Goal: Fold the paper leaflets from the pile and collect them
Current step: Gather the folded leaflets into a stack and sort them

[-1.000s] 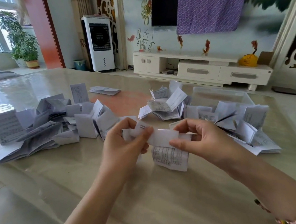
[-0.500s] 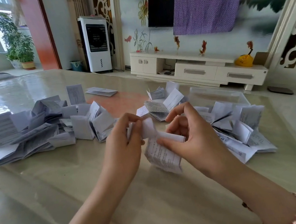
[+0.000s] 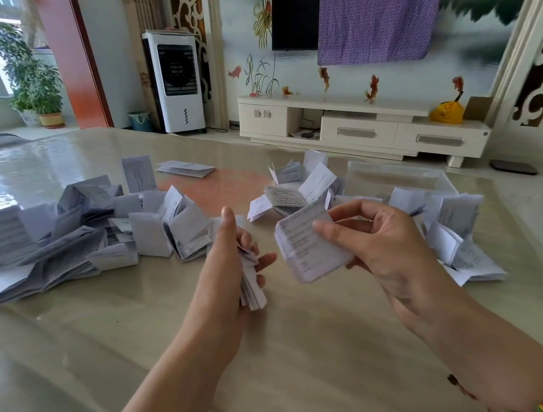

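Since half a second ago the hands have drawn apart, the shared leaflet gone from between them; left hand (image 3: 232, 262) now grips a stack of folded leaflets (image 3: 251, 286) edge-on, thumb upright, fingers curled round it; right hand (image 3: 376, 240) pinches one folded leaflet (image 3: 305, 248), thumb on its printed face, held above the table (image 3: 300, 357); unfolded pile (image 3: 70, 235) lies at left; folded heap (image 3: 453, 237) at right beside a clear container (image 3: 397, 175).

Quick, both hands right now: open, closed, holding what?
Left hand: closed on a stack of folded leaflets.
Right hand: closed, pinching one folded leaflet.
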